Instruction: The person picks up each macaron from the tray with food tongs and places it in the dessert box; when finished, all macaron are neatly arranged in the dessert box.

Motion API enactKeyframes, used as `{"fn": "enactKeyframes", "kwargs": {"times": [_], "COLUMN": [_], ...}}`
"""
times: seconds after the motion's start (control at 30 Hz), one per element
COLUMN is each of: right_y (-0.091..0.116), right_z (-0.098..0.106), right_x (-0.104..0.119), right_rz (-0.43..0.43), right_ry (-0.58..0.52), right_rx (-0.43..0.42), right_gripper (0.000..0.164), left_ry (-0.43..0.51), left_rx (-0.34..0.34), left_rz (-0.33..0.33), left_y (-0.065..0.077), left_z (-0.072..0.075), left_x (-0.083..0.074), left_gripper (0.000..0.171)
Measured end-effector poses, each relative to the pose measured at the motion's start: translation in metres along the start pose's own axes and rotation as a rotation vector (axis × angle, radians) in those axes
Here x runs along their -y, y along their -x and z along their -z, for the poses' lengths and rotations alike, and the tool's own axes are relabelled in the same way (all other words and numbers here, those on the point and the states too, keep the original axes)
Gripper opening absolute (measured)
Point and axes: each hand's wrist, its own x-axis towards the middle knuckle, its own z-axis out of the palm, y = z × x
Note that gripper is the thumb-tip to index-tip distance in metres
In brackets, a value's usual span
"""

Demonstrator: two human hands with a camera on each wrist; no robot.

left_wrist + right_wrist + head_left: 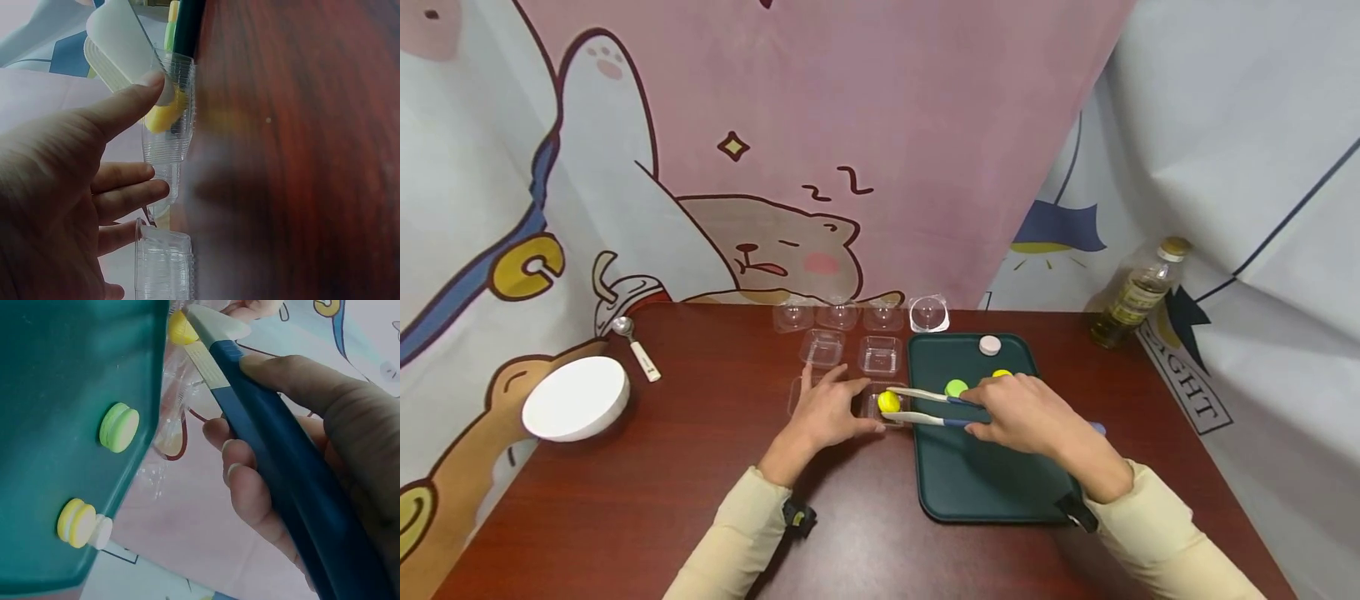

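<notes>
My right hand point(1026, 417) grips a pair of tongs point(275, 444) with blue handles and pale tips, thumb on one side and fingers on the other. Between the tips sits a yellow macaron point(889, 402), inside a small clear plastic box point(167, 147) left of the green tray point(970, 487). My left hand point(827, 412) is beside that box, its fingers spread and nearly straight, the thumb overlapping a tong tip in the left wrist view. On the tray lie a green macaron point(119, 427), another yellow macaron point(76, 523) and a pale pink one point(990, 345).
Behind the left hand stand more clear boxes point(880, 356), with several clear domed lids point(928, 313) along the back edge. A white bowl point(576, 400) and a scoop point(644, 360) lie at the left. An oil bottle point(1135, 296) stands at the back right.
</notes>
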Motion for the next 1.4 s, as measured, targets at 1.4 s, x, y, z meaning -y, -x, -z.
{"fn": "enactKeyframes", "kwargs": {"times": [1.4], "right_y": [0.046], "right_z": [-0.026], "right_x": [-0.128], "right_rz": [-0.428], "right_ry": [-0.257], "right_rx": [-0.169], "right_gripper": [0.05], "left_ry": [0.063], "left_rx": [0.042], "left_rz": [-0.028], "left_y": [-0.078], "left_z": [0.032], "left_x": [0.028], "left_gripper": [0.095]}}
